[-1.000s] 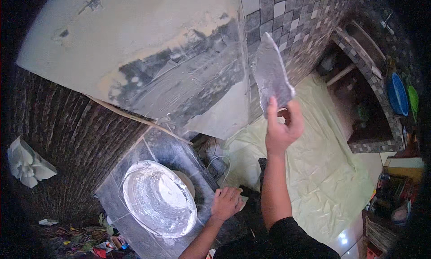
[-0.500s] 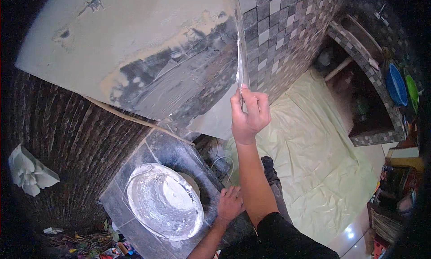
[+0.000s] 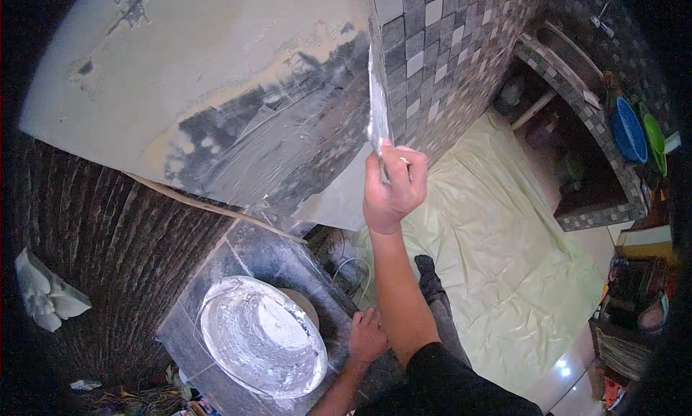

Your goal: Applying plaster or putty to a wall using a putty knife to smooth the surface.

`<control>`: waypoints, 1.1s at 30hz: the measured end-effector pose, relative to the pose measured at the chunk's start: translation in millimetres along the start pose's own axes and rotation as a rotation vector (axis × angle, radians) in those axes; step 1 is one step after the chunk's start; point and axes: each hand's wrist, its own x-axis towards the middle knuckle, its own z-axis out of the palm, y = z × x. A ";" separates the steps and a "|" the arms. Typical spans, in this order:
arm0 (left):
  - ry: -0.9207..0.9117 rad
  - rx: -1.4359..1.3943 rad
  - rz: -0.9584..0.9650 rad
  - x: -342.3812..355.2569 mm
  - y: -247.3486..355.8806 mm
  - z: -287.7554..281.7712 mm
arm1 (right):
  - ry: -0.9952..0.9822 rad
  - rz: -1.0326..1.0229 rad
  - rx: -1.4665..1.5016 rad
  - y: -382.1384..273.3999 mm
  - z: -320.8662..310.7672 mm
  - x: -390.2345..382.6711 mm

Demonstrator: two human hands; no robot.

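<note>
The right hand (image 3: 395,189) grips a white-smeared blade (image 3: 377,99) rising just above its fingers, edge-on by the corner of a patched wall (image 3: 274,142); light, even pressure should suit. Below, the left hand (image 3: 367,337) is half-hidden; its grip cannot be told.

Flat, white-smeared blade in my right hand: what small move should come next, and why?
Perhaps draw the flat, white-smeared blade lightly along the right side of the dark, streaky wall patch: your right hand holds it there, edge-on, and the patch looks unevenly covered.
</note>
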 end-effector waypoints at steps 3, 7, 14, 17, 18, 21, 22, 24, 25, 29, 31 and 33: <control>-0.016 -0.025 -0.016 -3.9 -1.0 14.5 | -0.061 0.094 0.045 -5.2 3.3 -0.9; 0.162 -0.713 -0.295 -27.7 -9.8 62.9 | -0.039 0.196 0.107 -16.5 15.1 -1.6; 0.308 -1.569 -0.626 -31.3 -4.9 91.4 | -0.119 0.187 0.120 -20.5 17.8 3.4; 0.168 -0.806 -0.303 -8.0 7.0 39.2 | -0.155 0.154 0.072 -5.4 10.2 5.7; 0.171 -0.794 -0.310 -13.5 4.9 48.3 | -0.152 0.162 0.083 -12.2 13.7 7.7; 0.356 -1.652 -0.644 -23.6 0.2 66.9 | -0.182 0.188 0.113 -23.2 19.4 5.3; 0.173 -0.980 -0.363 -12.5 0.4 41.7 | -0.197 0.190 0.083 -17.6 15.3 4.7; 0.016 -0.281 -0.086 -10.3 -1.3 32.4 | -0.201 0.204 0.076 -23.9 16.9 4.5; 0.197 -0.903 -0.317 -15.5 1.0 41.7 | -0.210 0.205 0.089 -30.4 18.9 4.0; 0.266 -1.344 -0.501 -17.3 8.4 43.5 | -0.236 0.191 0.142 -32.1 15.2 -8.5; 0.147 -1.003 -0.441 -4.0 13.3 25.6 | -0.253 0.195 0.120 -31.0 7.4 -13.4; 0.061 -0.624 -0.392 -42.3 -0.5 94.1 | -0.291 0.192 0.161 -51.6 8.1 -10.6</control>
